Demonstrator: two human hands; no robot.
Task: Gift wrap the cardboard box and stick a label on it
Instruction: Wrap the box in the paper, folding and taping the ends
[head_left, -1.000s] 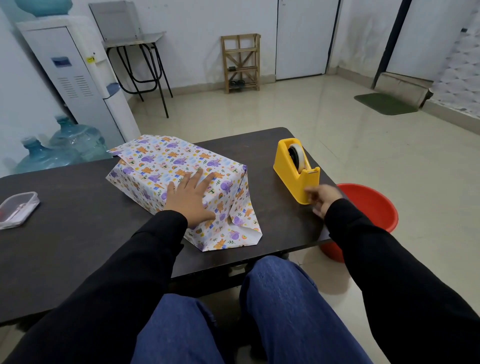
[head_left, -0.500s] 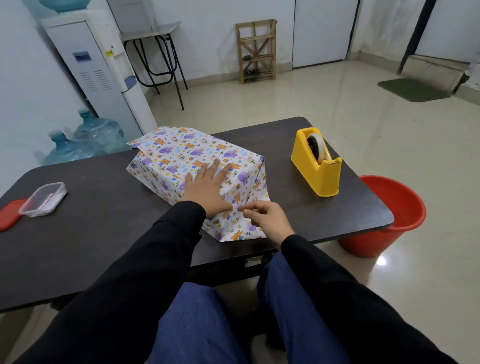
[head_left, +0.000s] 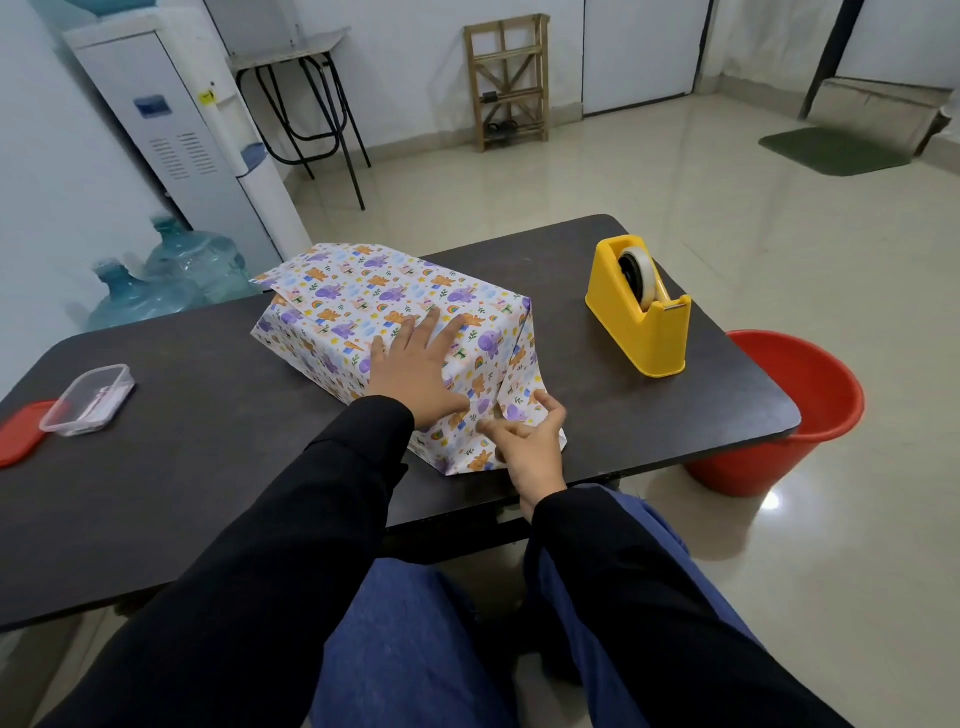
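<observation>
Seated person at a dark table, head view. The cardboard box, covered in wrapping paper printed with purple elephants, orange bears and rainbows, lies on the table just left of the yellow tape dispenser and apart from it.

Left hand: arm in a black sleeve stretched forward, palm down, fingers straight and slightly spread, pressing flat on the top of the box at the end nearer the tape dispenser.

Right hand: forearm raised from the lap, hand left of and nearer the viewer than the tape dispenser, at the folded end flap of the paper. The thumb is spread and touches the flap; the index finger points toward the left hand with its tip on the paper; the other fingers are half curled. Whether it pinches a fold or only presses cannot be told.

A roll of pale tape sits in the tape dispenser. A clear plastic container and a red lid lie far left of the tape dispenser on the same table; a red bucket stands on the floor just right of it.

Writing: a blue panel and a yellow sticker on the white water dispenser, well beyond and left of the tape dispenser, are too small to read.
</observation>
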